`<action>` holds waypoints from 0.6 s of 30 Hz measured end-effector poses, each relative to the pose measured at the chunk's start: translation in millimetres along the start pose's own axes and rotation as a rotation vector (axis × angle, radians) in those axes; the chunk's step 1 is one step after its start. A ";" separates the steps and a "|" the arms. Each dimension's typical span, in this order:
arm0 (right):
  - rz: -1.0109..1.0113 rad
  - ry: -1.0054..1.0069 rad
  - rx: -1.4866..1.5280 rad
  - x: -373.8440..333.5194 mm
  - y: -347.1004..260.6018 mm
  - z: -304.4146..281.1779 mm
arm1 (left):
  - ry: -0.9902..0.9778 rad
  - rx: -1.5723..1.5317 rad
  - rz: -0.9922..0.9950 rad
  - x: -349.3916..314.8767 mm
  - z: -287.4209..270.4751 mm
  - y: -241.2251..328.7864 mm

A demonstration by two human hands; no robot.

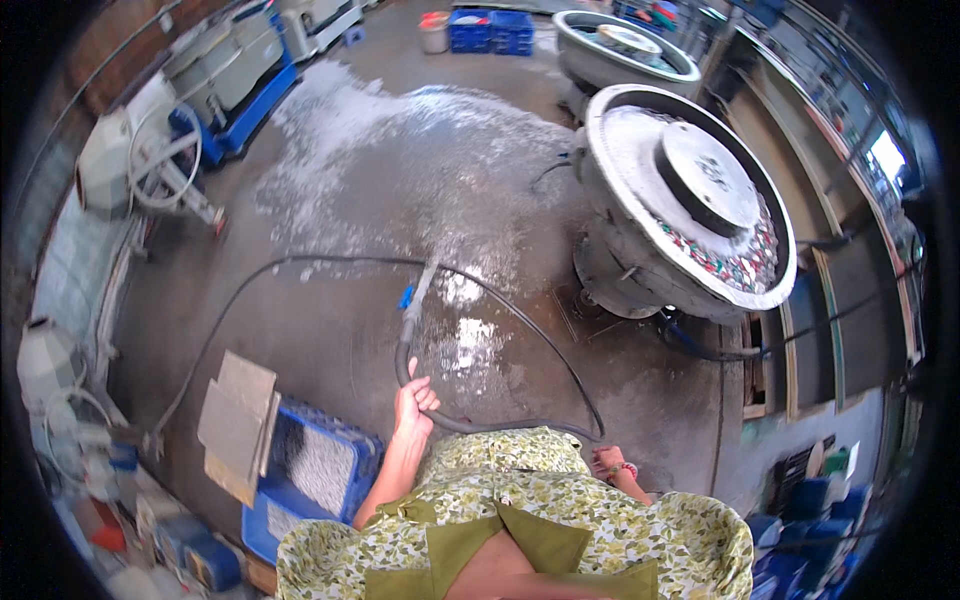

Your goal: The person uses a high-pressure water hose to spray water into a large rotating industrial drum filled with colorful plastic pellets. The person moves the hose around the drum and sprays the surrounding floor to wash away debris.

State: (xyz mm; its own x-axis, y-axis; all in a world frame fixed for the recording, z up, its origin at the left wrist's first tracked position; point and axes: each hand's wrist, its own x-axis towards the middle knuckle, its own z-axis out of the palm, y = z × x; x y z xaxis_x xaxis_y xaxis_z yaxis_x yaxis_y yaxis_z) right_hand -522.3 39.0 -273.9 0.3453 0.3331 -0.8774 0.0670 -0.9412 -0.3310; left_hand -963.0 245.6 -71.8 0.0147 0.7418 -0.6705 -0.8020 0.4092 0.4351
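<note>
My left hand (415,398) is wrapped round a dark hose (403,362). At the hose's far end is a pale nozzle pipe (424,284) with a blue valve handle (406,297), pointing forward over the wet floor. From my left hand the hose crosses in front of my waist, bends near my right hand (608,462), then loops back across the floor to the left. My right hand hangs low by my right side with curled fingers and a bracelet at the wrist. Whether anything is inside those fingers is hidden.
White foam (400,110) lies on the wet floor ahead. A round vibratory tub (595,130) full of small pieces stands at right, a second tub (570,50) behind it. Blue crates (365,455) and cardboard (235,420) are at near left; a machine with a handwheel (165,155) is beyond.
</note>
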 end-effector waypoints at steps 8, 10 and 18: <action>-0.130 0.069 -0.024 26.3 -20.3 -6.7 | -0.098 0.087 -0.046 16.9 28.4 -24.7; -0.121 0.061 -0.021 16.0 -37.4 -20.6 | -0.130 0.095 -0.065 18.3 40.9 -33.0; -0.074 0.091 -0.015 24.2 -24.5 -50.7 | -0.170 0.194 -0.126 23.3 72.8 -62.2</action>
State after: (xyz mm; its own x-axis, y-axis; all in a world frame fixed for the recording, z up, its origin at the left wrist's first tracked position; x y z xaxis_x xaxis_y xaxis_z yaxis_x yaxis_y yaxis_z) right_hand -468.1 67.3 -269.4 0.4225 0.3955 -0.8155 0.1092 -0.9154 -0.3874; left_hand -869.4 276.1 -70.7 0.2205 0.7504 -0.6231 -0.6587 0.5857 0.4723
